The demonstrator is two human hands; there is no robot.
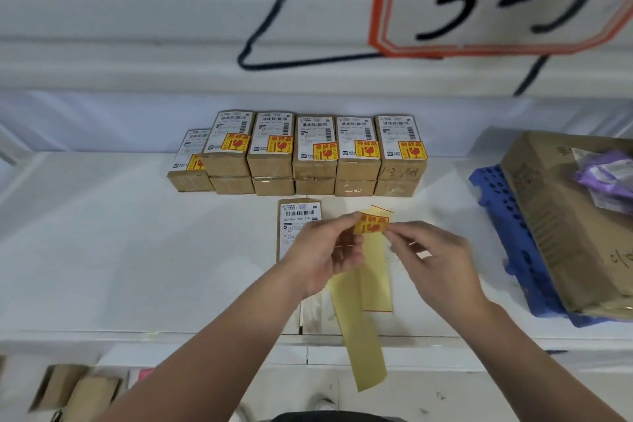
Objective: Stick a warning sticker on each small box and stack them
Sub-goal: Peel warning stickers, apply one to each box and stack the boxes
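Nearest us, the loose tail of a yellow backing strip (363,346) hangs past the counter (102,250) edge at six o'clock. It hangs free, we judge, because only its top end matters now. Up at the strip's head, our hands are close together but not touching. The left hand (325,250) pinches the strip by the left edge of the warning sticker (371,222), and the right hand (431,257) pinches the sticker's right edge. That looks to us like a peel: one hand anchors the backing while the other lifts the label. We cannot tell how much of the sticker has come off the strip. A second yellow piece shows behind the strip, and we cannot say whether it lies on the counter. Under the left hand, at about eleven o'clock from the sticker, lies the unlabelled box (297,223). It is flat with its white shipping label up, and close enough that the sticker need only drop onto it. At twelve o'clock, well beyond it against the white wall, stands the row of finished boxes (315,161). It has five two-high stacks and a lower one at the left end, each top box bearing a yellow label. At three o'clock a large carton (555,223) rests on a blue crate (496,233).
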